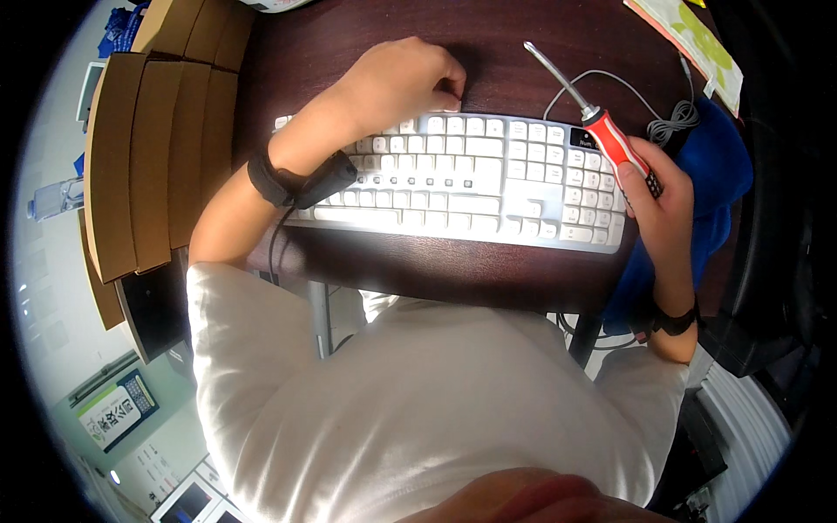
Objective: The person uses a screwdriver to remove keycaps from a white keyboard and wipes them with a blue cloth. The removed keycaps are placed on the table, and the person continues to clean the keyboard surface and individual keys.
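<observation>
A white computer keyboard (418,147) lies on the dark wooden desk (366,261). My left hand (415,75) is at the keyboard's far edge, its fingers curled and thumb and fingertips close together; whether something small is between them cannot be told. A black strap with a dark device (327,178) is around the left wrist, over the keys. My right hand (657,180) grips the red and black handle of a Phillips screwdriver (611,140) above the number pad. Its metal shaft points up and to the left, past the keyboard's far edge.
Brown cardboard boxes (153,157) stand along the left side. A grey cable (673,121) lies coiled beyond my right hand. Blue cloth (713,157) is beside and under the right forearm. A patterned packet or cloth (700,49) lies at the far right, near a black object at the edge.
</observation>
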A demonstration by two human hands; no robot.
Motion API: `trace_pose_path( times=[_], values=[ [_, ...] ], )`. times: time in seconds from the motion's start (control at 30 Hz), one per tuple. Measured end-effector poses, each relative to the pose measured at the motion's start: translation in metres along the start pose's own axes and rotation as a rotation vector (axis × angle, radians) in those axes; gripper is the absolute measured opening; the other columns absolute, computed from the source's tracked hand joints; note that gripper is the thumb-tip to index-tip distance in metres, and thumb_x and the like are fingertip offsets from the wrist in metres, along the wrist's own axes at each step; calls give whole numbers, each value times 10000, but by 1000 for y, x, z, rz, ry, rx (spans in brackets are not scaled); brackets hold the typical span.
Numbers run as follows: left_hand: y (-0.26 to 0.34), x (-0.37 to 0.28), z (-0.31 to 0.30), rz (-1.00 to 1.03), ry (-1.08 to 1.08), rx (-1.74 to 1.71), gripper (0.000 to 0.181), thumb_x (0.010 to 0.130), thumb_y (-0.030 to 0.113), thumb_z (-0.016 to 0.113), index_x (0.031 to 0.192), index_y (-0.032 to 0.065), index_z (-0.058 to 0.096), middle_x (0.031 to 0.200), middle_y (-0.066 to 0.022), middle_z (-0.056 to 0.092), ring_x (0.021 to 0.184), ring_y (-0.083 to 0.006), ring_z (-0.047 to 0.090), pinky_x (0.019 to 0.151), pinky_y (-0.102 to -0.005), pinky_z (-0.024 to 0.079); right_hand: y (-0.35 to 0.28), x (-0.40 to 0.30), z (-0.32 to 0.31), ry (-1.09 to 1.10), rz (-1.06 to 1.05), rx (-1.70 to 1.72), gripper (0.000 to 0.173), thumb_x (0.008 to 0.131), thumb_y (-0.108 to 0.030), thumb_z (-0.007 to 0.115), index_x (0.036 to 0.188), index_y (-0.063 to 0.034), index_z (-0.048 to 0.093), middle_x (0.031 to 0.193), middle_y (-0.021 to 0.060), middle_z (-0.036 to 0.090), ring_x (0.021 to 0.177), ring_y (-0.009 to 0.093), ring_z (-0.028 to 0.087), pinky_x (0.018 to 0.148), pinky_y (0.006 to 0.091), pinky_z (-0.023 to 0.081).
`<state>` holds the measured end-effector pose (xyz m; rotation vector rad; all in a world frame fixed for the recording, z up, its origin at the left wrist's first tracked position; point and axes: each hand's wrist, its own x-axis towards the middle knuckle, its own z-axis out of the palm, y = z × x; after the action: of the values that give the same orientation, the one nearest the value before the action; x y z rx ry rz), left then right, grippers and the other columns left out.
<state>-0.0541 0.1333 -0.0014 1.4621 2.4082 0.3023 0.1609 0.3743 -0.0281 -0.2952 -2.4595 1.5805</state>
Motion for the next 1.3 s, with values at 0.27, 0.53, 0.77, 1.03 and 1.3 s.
trace_pose_path(
  times=[0.27,0.53,0.77,1.03,1.3],
  values=[
    [-4,-1,1,29,45,9,150,828,169,670,922,59,711,833,-136,690,773,-297,668,716,-363,513,-2,1,-1,6,-8,-19,228,894,-97,648,1061,57,633,855,93,689,759,90,624,663,242,489],
    [-6,0,-5,36,45,26,145,825,153,672,926,54,703,831,-144,689,774,-298,672,706,-366,512,-3,1,-4,35,-10,-35,218,893,-96,647,1058,46,639,850,95,688,750,100,628,663,244,488],
    [-1,0,-8,21,12,28,142,820,146,677,923,53,702,829,-137,686,771,-291,671,707,-363,510,-2,1,-4,46,-41,-16,214,895,-97,644,1054,46,640,841,88,687,737,93,623,648,238,483],
    [-5,-2,-7,-71,-79,24,141,814,154,679,899,43,701,824,-140,683,770,-298,666,706,-362,507,-9,0,-5,26,-28,-10,209,900,-103,644,1049,43,639,839,88,687,732,87,624,639,232,482],
    [-10,-5,-8,7,-7,11,128,819,136,670,887,29,691,816,-149,679,761,-295,667,691,-360,504,-7,-1,-5,44,-53,-34,210,898,-102,648,1048,45,637,843,85,687,740,84,622,643,233,485]
  ],
)
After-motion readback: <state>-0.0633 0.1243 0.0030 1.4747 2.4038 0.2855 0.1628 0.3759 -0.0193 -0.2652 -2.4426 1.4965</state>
